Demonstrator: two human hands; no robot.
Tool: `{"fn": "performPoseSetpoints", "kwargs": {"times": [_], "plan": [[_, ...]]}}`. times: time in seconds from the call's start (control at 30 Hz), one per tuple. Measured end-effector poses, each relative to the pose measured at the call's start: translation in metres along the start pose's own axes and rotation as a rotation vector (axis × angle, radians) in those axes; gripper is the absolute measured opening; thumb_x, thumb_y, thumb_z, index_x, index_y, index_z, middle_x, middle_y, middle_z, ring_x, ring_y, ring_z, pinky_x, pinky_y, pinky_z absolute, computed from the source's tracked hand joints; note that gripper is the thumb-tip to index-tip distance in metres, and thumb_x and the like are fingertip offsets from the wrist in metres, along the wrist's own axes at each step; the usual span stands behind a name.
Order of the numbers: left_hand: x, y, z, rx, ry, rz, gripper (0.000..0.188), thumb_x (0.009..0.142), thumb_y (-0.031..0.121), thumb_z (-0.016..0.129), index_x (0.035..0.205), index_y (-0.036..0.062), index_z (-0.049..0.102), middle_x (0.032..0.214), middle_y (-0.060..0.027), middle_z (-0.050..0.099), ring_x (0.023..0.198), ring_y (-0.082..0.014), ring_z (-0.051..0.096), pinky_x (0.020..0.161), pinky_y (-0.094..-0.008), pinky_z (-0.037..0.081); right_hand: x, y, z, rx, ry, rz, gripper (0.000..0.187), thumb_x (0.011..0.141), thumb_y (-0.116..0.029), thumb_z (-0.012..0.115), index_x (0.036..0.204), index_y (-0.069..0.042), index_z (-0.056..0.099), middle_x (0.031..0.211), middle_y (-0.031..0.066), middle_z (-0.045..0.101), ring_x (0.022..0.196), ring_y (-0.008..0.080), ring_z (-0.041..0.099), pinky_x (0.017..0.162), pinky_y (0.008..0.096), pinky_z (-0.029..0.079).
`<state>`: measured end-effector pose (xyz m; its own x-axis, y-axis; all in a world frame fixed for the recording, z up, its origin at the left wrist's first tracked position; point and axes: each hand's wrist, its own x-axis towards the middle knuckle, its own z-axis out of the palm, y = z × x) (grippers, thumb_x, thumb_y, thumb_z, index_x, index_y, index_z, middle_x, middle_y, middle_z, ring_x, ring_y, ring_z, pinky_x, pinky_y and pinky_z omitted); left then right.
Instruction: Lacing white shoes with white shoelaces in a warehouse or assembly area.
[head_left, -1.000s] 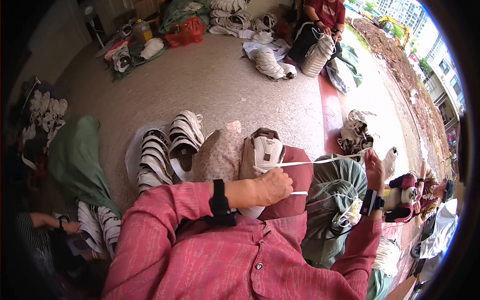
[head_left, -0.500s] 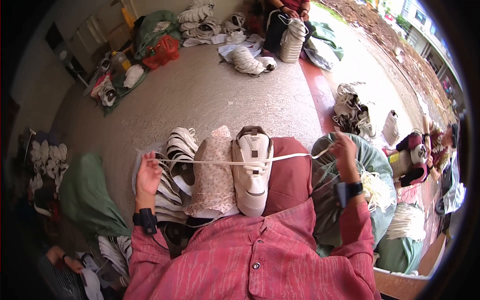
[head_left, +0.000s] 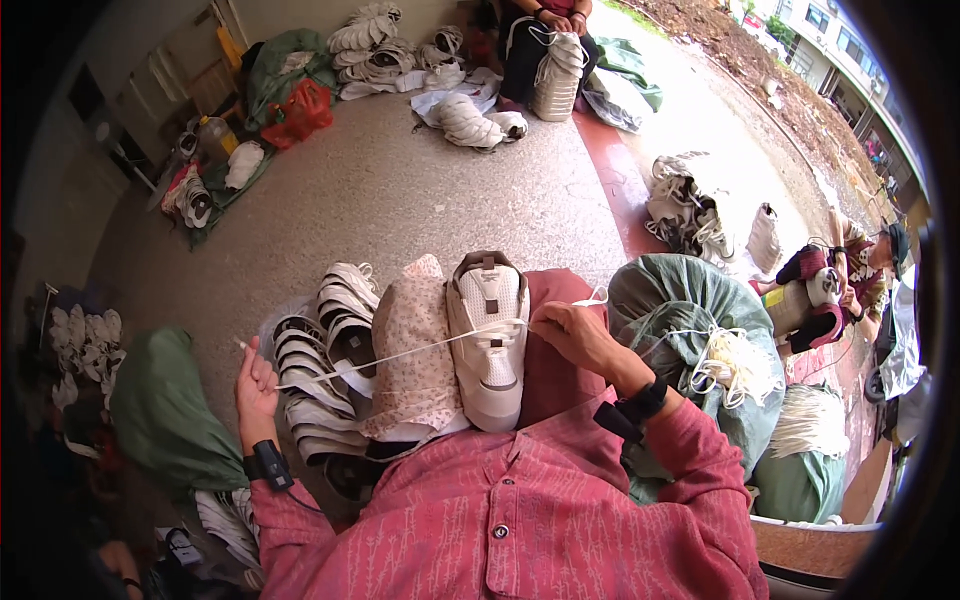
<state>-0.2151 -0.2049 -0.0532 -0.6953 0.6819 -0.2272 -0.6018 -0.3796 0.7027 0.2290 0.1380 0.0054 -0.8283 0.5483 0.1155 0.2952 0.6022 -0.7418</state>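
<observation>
My left grip (head_left: 257, 388) clasped the white lace (head_left: 420, 352), my right grip (head_left: 572, 335) pinching it beside the shoe (head_left: 489, 350)! Lace looked light, limp, best caught near its tip; the shoe, on my lap (head_left: 558, 388) beside the patterned cloth (head_left: 412, 345), seemed soft-sided.

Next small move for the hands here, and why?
Probably have the right hand feed its part of the white shoelace into the right side of the white sneaker: its fingertips pinch the lace right beside the tongue, while the left hand holds the other stretch out nearly straight. Which eyelet is too small to tell.
</observation>
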Motion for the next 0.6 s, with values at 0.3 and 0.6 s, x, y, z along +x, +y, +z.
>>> {"fn": "performPoseSetpoints", "kwargs": {"times": [0.3,0.6], "plan": [[-0.016,-0.074,0.168,0.937,-0.144,0.120,0.021,0.096,0.026,0.056,0.089,0.0076,0.064,0.064,0.0114,0.039,0.051,0.0026,0.030,0.044,-0.0172,0.017,0.012,0.005,0.001,0.271,-0.103,0.079,0.014,0.089,-0.012,0.060,0.092,0.001,0.065,0.075,0.0063,0.062,0.070,0.0121,0.057,0.063,0.0279,0.045],[-0.029,-0.157,0.239,1.390,-0.604,0.630,0.015,0.088,0.018,0.062,0.088,0.0047,0.068,0.077,-0.0086,0.063,0.073,-0.0202,0.061,0.069,-0.0323,0.046,0.022,-0.008,-0.002,0.637,-0.169,0.526,0.019,0.088,-0.018,0.064,0.084,0.001,0.063,0.070,0.0016,0.059,0.061,0.0098,0.053,0.055,0.0255,0.042]]}}
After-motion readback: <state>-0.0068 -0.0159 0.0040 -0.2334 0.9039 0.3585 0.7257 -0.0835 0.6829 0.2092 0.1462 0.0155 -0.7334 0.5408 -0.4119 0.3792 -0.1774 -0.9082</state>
